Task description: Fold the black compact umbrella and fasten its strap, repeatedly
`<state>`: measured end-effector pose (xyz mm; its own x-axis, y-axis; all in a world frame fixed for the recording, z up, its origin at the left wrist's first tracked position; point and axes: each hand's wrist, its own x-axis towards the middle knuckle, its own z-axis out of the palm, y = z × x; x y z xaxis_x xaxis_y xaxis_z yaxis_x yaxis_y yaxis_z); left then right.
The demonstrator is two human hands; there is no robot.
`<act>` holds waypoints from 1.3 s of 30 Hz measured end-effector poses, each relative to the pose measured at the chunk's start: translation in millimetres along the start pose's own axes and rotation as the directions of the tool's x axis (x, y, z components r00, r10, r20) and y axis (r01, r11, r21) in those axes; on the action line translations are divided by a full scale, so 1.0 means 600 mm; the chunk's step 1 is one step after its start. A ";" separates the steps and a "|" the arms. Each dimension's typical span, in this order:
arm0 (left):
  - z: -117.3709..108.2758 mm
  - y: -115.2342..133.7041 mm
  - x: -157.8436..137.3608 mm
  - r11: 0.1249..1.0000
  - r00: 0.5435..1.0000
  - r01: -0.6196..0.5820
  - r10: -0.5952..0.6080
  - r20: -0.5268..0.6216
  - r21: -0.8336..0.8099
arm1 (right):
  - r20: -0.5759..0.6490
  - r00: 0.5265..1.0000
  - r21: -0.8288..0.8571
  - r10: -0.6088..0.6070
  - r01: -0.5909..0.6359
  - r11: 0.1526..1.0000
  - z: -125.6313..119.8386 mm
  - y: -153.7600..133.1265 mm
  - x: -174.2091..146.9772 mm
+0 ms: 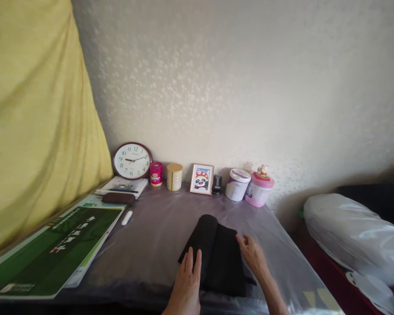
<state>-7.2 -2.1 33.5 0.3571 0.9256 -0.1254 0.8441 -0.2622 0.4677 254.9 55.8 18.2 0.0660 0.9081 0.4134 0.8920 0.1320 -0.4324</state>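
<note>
A black cloth (216,253), partly rolled along its left side, lies on a table covered with clear plastic (157,236). My left hand (188,280) rests flat on the near end of the rolled part, fingers together and pointing away. My right hand (254,256) touches the right edge of the flat part with spread fingers. Neither hand grips the cloth.
Along the wall stand a round clock (132,160), a red tin (156,173), a gold tin (174,176), a framed panda picture (201,179), a white tub (237,184) and a pink jar (259,188). A green folder (52,249) lies left. A plastic-wrapped bundle (354,236) sits right.
</note>
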 end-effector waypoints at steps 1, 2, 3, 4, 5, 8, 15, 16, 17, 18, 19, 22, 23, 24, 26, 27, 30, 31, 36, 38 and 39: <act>-0.005 0.003 -0.004 1.000 1.000 0.010 -0.010 0.002 0.005 | 0.029 0.996 0.031 0.089 -0.090 0.995 -0.001 -0.005 -0.014; -0.007 0.006 -0.007 1.000 1.000 0.018 -0.018 0.001 0.010 | 0.069 0.979 0.069 0.191 -0.196 0.978 -0.001 -0.013 -0.024; -0.008 0.008 -0.009 1.000 1.000 0.022 -0.021 -0.006 0.011 | 0.116 0.952 0.113 0.284 -0.297 0.948 0.000 -0.024 -0.032; -0.007 0.009 -0.011 1.000 1.000 0.022 -0.022 -0.017 0.011 | 0.164 0.922 0.158 0.352 -0.376 0.913 0.000 -0.035 -0.037; -0.005 0.008 -0.011 1.000 0.999 0.020 -0.020 -0.031 0.009 | 0.211 0.890 0.210 0.405 -0.446 0.870 0.001 -0.047 -0.040; 0.006 0.004 -0.009 1.000 0.998 0.012 -0.011 -0.070 0.012 | 0.265 0.880 0.354 0.394 -0.469 0.809 -0.004 -0.075 -0.039; 0.000 0.010 -0.010 0.999 0.998 0.007 -0.004 -0.066 0.041 | 0.248 0.945 0.639 0.213 -0.325 0.697 -0.014 -0.146 0.011; -0.001 0.011 -0.010 0.999 0.998 0.010 -0.007 -0.063 0.044 | 0.268 0.942 0.682 0.200 -0.332 0.652 -0.009 -0.161 0.021; 0.001 0.011 -0.008 0.999 0.998 0.014 -0.012 -0.062 0.048 | 0.293 0.937 0.719 0.187 -0.345 0.603 -0.002 -0.176 0.032; 0.006 0.010 -0.005 0.999 0.998 0.018 -0.015 -0.061 0.051 | 0.316 0.932 0.750 0.177 -0.359 0.555 0.008 -0.190 0.041; 0.013 0.007 -0.001 0.998 0.998 0.021 -0.017 -0.065 0.056 | 0.331 0.928 0.772 0.170 -0.370 0.516 0.020 -0.201 0.049; 0.043 -0.010 0.014 0.997 0.994 0.010 -0.002 -0.113 0.074 | 0.351 0.921 0.804 0.167 -0.388 0.451 0.060 -0.221 0.067; 0.052 -0.016 0.019 0.997 0.991 -0.002 0.012 -0.131 0.075 | 0.357 0.919 0.805 0.168 -0.394 0.443 0.074 -0.223 0.070; 0.059 -0.021 0.022 0.998 0.987 -0.031 0.040 -0.154 0.060 | 0.367 0.915 0.803 0.168 -0.403 0.439 0.086 -0.223 0.072; 0.062 -0.027 0.025 0.997 0.983 -0.055 0.063 -0.173 0.051 | 0.376 0.909 0.785 0.178 -0.415 0.461 0.105 -0.221 0.074; 0.060 -0.028 0.024 0.997 0.983 -0.053 0.062 -0.174 0.052 | 0.369 0.909 0.766 0.192 -0.415 0.491 0.112 -0.219 0.075; 0.045 -0.031 0.016 0.998 0.986 -0.037 0.045 -0.163 0.050 | 0.320 0.912 0.659 0.257 -0.409 0.632 0.123 -0.217 0.079; 0.041 -0.034 0.013 0.999 0.986 -0.036 0.042 -0.159 0.037 | 0.296 0.916 0.613 0.270 -0.399 0.682 0.125 -0.217 0.080; 0.048 -0.063 -0.007 0.995 0.955 -0.094 0.094 -0.281 0.013 | 0.301 0.920 0.477 0.251 -0.374 0.796 0.123 -0.224 0.082; 0.049 -0.069 -0.012 0.992 0.907 -0.111 0.125 -0.401 0.058 | 0.360 0.903 0.481 0.235 -0.396 0.782 0.121 -0.228 0.080; 0.047 -0.068 -0.013 0.988 0.884 -0.125 0.153 -0.443 0.092 | 0.386 0.896 0.492 0.221 -0.402 0.772 0.120 -0.230 0.079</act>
<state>-33.2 -6.1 -9.4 0.2671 0.8987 0.3479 0.8262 -0.3994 0.3974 102.8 109.1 39.7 0.0837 0.9959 -0.0347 0.4424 -0.0683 -0.8942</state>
